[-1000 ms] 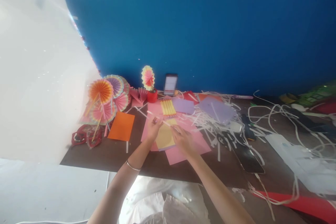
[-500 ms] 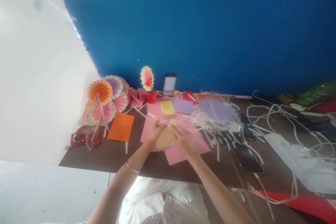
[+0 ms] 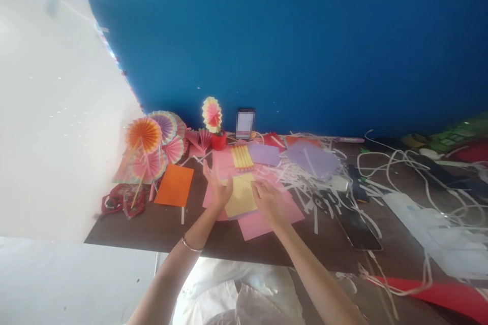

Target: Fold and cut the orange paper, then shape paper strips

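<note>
At the desk front: L hand open, R grip unclear

Nearest, L hand [image 3: 219,191] is by yellow sheet [image 3: 241,196], left side, thumb & fingers spread, nothing held. R hand [image 3: 269,203] is at the sheet's right edge, fingers bent, tips close tog.; can't tell if they pinch anything. Sheet lies flat btwn the hands, on top of pink paper [image 3: 259,227]. Step in hand, prob.: working on the flat sheet w/o lifting it. Next move prob. calls for light fingertip control, as thin paper slides or creases. Beyond: pleated yellow paper [image 3: 242,157], purple sheet [image 3: 264,153] just right of it; loose white strips [image 3: 316,221] off to R. Farthest: paper fan [image 3: 212,113] in red pot [image 3: 218,141], near blue wall [image 3: 290,45].
</note>
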The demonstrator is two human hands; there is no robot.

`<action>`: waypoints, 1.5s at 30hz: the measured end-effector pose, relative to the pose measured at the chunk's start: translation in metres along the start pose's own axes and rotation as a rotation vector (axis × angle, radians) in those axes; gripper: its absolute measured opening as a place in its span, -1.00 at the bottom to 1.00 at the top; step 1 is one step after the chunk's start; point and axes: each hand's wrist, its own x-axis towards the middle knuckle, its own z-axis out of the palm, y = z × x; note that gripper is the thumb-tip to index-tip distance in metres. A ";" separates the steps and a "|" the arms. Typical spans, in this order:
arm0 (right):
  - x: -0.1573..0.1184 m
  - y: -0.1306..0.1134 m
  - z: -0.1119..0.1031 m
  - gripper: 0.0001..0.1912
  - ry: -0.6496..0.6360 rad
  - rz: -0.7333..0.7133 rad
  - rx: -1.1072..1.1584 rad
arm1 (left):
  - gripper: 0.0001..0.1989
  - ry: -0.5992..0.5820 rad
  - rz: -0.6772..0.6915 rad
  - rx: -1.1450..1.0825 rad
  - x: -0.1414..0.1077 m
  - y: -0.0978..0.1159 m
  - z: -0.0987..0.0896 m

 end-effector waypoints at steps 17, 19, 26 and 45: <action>-0.002 0.000 0.000 -0.78 -0.035 0.018 0.004 | -0.90 -0.448 0.341 0.241 -0.010 0.004 0.006; 0.000 0.000 0.000 -0.79 -0.032 0.013 0.017 | -0.90 -0.456 0.343 0.294 -0.009 0.005 0.005; -0.003 0.000 -0.003 -0.76 -0.024 -0.041 0.029 | -0.92 -0.590 0.111 0.118 -0.001 0.012 0.005; -0.004 0.085 -0.003 -0.67 0.175 0.819 1.537 | -0.89 -0.093 -0.553 -0.752 0.058 -0.039 -0.024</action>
